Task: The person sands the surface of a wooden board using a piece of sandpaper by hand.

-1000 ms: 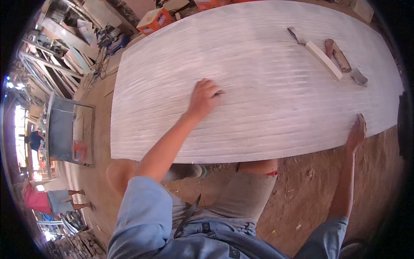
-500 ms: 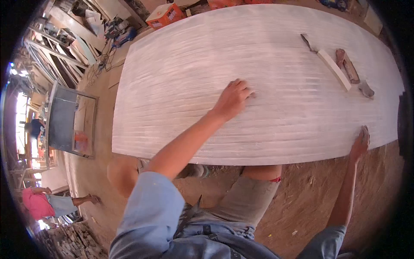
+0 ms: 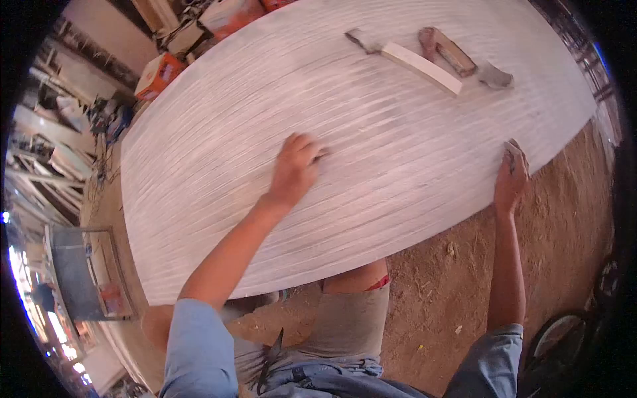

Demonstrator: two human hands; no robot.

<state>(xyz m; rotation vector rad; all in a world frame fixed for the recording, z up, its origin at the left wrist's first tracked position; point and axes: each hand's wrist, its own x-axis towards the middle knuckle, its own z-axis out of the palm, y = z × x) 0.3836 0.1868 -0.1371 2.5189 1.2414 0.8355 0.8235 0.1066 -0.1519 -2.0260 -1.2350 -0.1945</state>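
Observation:
A large whitish panel (image 3: 219, 166) with many parallel lines lies in front of me, over my knees. My left hand (image 3: 296, 167) is on its middle, slightly blurred, with the fingers closed on a small dark piece (image 3: 321, 154) that sticks out on the right. What that piece is does not show clearly. Over at the panel's right front edge, my right hand (image 3: 511, 174) rests with fingers stretched forward and a greyish patch across them. Farther back lie a pale wooden block (image 3: 423, 68), a brown block (image 3: 453, 56), a grey curled scrap (image 3: 495, 75) and a dark scrap (image 3: 361, 40).
An orange box (image 3: 159, 76) stands beyond the panel's far left edge. Power tools (image 3: 109, 119) and cables lie on the left, near stacked boards. A framed dark panel (image 3: 79, 272) stands at the left. A bicycle wheel (image 3: 559, 338) shows at the lower right above brown ground.
My view has turned and shifted right, so the panel appears tilted and the blocks sit farther left. The left hand still grips the dark piece; the right hand stays at the panel's edge.

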